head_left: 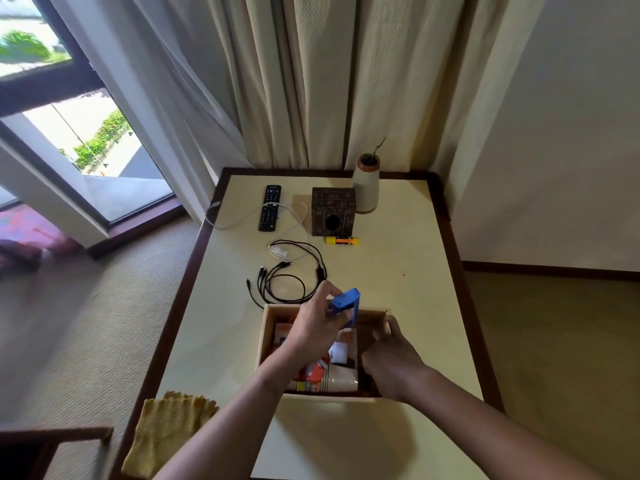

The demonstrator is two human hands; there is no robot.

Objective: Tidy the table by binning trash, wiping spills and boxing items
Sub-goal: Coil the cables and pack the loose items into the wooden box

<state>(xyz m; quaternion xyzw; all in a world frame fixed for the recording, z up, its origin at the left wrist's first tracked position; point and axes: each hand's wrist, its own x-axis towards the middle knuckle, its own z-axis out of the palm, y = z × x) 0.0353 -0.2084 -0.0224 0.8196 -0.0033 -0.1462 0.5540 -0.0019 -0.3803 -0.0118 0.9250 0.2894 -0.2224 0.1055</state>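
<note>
1. Head view: left hand [313, 327], forearm reaching up-frame, pinches a rigid blue plastic piece [346, 303] above the pale rectangular box [267, 327] at lower centre.
2. Right hand [391, 358] fingers curl around the box's right wall.

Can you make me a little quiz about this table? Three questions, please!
1. Pick one: what does the left hand hold above the cardboard box?
A. a banana
B. a blue object
C. a spoon
2. True or false: the remote lies inside the box.
3. Fill the gap: the cable that crosses the remote is ____ in colour.

Key: 1 B; 2 false, it lies on the table beyond the box; 3 white.
</note>
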